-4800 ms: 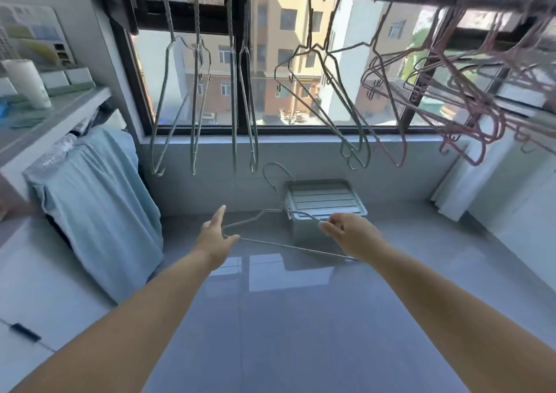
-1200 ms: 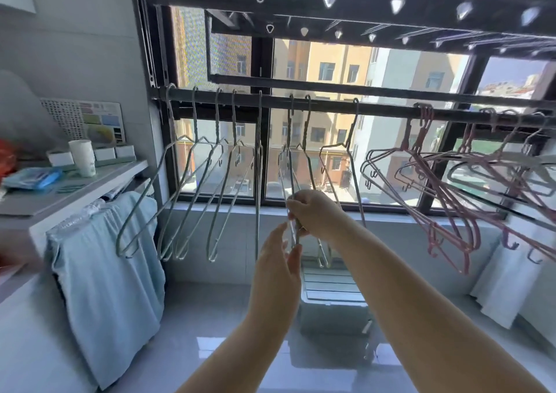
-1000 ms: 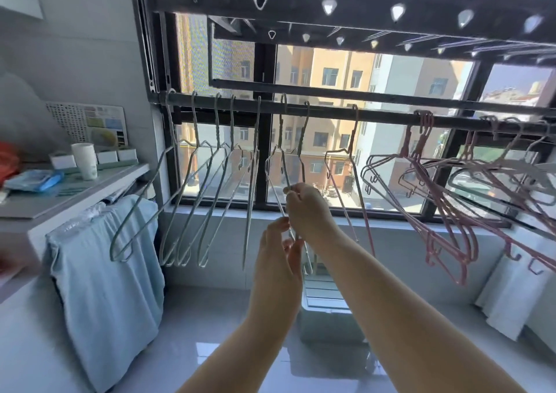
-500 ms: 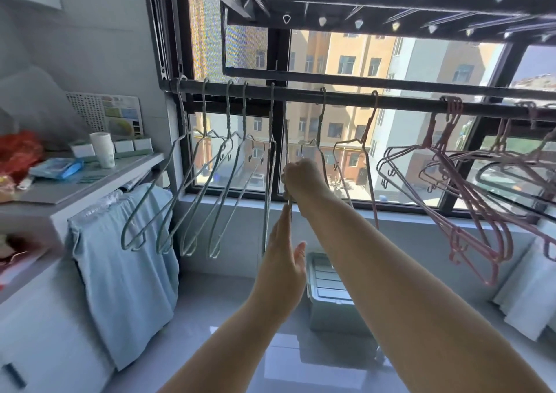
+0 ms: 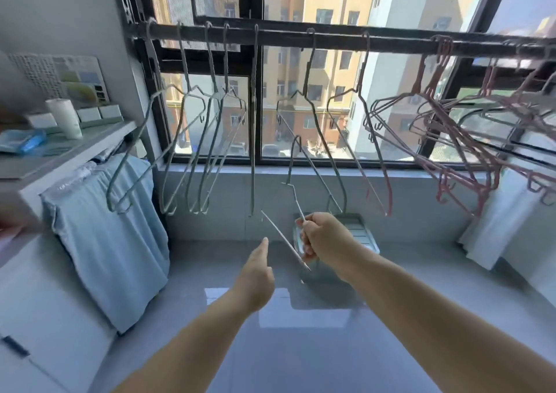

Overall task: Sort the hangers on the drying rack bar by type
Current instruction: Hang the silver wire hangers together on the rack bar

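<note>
I log the R hand (image 5: pixel 326 237) low at centre, fingers curled tight round the neck of a grey wire hanger (image 5: pixel 297 203). This hanger is off the bar (image 5: pixel 337 40), hook up, below the hung row. L hand (image 5: pixel 255 275) is just left of it, fingers straight and together, holding nothing. On the bar: grey hangers (image 5: pixel 253 121) at left and centre, pink hangers (image 5: pixel 442 46) bunched at right. A blue cloth (image 5: pixel 114 227) is draped at left.

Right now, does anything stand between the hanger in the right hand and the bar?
Yes, partly. The held hanger in the right hand sits below a hung grey hanger, whose wire crosses its hook in this view. The bar left of that one looks bare.
</note>
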Tool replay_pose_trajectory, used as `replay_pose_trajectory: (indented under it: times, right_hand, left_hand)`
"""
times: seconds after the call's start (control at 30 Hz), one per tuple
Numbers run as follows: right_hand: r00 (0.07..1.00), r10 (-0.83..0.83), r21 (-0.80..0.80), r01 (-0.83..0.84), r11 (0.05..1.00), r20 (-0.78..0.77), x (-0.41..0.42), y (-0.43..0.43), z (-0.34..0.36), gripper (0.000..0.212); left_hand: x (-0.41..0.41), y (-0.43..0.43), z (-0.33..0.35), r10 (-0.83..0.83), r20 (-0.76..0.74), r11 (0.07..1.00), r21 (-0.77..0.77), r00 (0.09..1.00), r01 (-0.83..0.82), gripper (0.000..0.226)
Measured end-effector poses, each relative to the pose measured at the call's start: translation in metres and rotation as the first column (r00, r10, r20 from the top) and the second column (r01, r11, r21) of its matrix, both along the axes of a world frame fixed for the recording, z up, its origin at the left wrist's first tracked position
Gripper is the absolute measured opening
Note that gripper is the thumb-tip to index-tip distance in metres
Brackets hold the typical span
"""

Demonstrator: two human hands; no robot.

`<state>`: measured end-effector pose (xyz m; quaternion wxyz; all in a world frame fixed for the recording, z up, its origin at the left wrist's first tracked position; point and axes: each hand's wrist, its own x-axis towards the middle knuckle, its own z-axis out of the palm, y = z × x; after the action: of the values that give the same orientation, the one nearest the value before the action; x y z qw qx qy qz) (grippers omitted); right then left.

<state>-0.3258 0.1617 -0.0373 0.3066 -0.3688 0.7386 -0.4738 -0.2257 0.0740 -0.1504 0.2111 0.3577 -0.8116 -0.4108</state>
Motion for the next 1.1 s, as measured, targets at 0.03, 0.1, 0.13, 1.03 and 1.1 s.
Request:
replay_pose_trajectory:
  times: [0.03,0.1,0.13,1.03,1.1]
  right_hand:
    - [0.999,-0.016,0.022,0.015,1.000,0.040,-0.002,0.004,-0.006,0.024]
    - [0.997,-0.029,0.106,0.021,0.994,0.075,-0.004,0.015,-0.024,0.025]
    - [0.999,-0.018,0.152,0.011,0.988,0.046,-0.006,0.021,-0.032,0.028]
    - [0.881,-0.140,-0.025,0.144,0.989,-0.452,-0.085,0.134,-0.095,0.039]
    - [0.798,-0.197,-0.050,0.205,0.978,-0.569,-0.086,0.121,-0.104,0.018]
  left_hand:
    - [0.003,-0.001,-0.004,0.002,0.034,1.000,0.011,0.999,-0.003,0.058]
    - [0.010,-0.001,-0.015,0.000,0.071,0.997,0.076,0.997,-0.005,0.059]
    - [0.015,0.000,-0.020,-0.002,0.094,0.995,0.098,0.996,-0.007,0.060]
    - [0.116,-0.015,-0.061,-0.152,0.185,0.980,0.156,0.971,0.123,0.028]
    - [0.126,-0.011,-0.055,-0.135,0.076,0.966,0.234,0.988,0.114,0.030]
